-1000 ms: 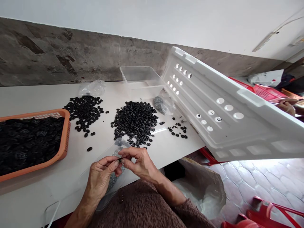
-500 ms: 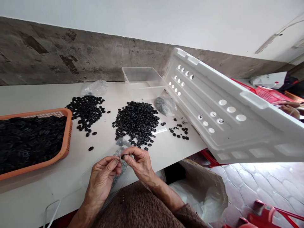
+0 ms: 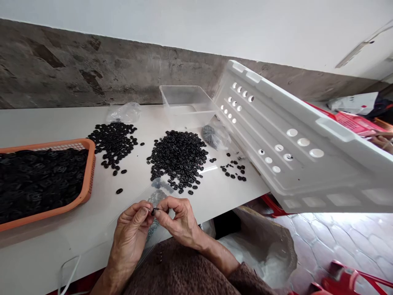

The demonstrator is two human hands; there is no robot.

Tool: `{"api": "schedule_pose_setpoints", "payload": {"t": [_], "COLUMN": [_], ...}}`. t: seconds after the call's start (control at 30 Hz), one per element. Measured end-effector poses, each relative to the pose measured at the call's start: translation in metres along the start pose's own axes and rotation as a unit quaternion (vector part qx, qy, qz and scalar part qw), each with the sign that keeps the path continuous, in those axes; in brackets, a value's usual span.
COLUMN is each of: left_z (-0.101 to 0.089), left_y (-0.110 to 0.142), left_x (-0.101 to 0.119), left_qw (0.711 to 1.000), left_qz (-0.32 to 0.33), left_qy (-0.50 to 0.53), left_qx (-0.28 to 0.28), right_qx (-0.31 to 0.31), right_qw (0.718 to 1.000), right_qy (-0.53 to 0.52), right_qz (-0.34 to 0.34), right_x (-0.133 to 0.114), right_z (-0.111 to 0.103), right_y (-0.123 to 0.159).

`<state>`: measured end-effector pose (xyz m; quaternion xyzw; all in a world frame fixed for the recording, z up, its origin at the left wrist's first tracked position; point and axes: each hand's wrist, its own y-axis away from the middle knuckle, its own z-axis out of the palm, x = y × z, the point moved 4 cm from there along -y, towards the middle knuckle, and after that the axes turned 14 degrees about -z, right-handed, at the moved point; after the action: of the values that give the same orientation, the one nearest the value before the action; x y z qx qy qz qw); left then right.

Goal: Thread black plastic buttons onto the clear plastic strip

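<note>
Piece, small and black (image 3: 154, 211): clamped between the thumb and forefinger of your right hand (image 3: 181, 221), in front of your body. Left hand (image 3: 130, 231), yours: thumb and forefinger closed on a tiny item (image 3: 150, 209), too small to identify, right beside the black piece. Clear tray (image 3: 159, 188), one, beneath your hands, reaching past the table's near edge, with small metallic-looking parts (image 3: 152, 229) inside.

Main pile (image 3: 179, 155) of black oval pieces: on the white table (image 3: 33, 123), beyond your hands. Second pile (image 3: 113, 141), similar: to its left, with a crumpled plastic bag (image 3: 124, 112) at its far side. Orange basket (image 3: 89, 172), filled with black pieces: far left. Clear container (image 3: 187, 106), one: behind the main pile. Clear bag (image 3: 216, 137) with grey contents: between container and small scatter of black bits (image 3: 235, 170). White perforated crate (image 3: 307, 159), one: tilted, at right.
</note>
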<state>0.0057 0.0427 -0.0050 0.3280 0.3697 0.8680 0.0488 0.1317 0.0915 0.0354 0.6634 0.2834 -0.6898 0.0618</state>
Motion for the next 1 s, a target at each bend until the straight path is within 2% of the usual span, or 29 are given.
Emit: {"api": "schedule_pose_setpoints", "payload": {"t": [0.6, 0.83, 1.0], "left_z": [-0.0006, 0.0006, 0.0041], "left_y": [-0.0007, -0.0002, 0.0008], "left_x": [0.0009, 0.0005, 0.0014], "left_qw": [0.998, 0.993, 0.986], "left_qz": [0.055, 0.099, 0.128], "left_qy": [-0.028, -0.062, -0.095], "left_qx": [0.006, -0.021, -0.05], "right_qx": [0.009, 0.01, -0.024], "right_qw": [1.0, 1.0, 0.997], "right_qy": [0.002, 0.022, 0.06], "right_qz": [-0.008, -0.019, -0.045], "right_x": [-0.0006, -0.0018, -0.0054], "right_z": [0.0007, 0.0005, -0.0004], "right_y": [-0.0017, 0.0, 0.0005]}}
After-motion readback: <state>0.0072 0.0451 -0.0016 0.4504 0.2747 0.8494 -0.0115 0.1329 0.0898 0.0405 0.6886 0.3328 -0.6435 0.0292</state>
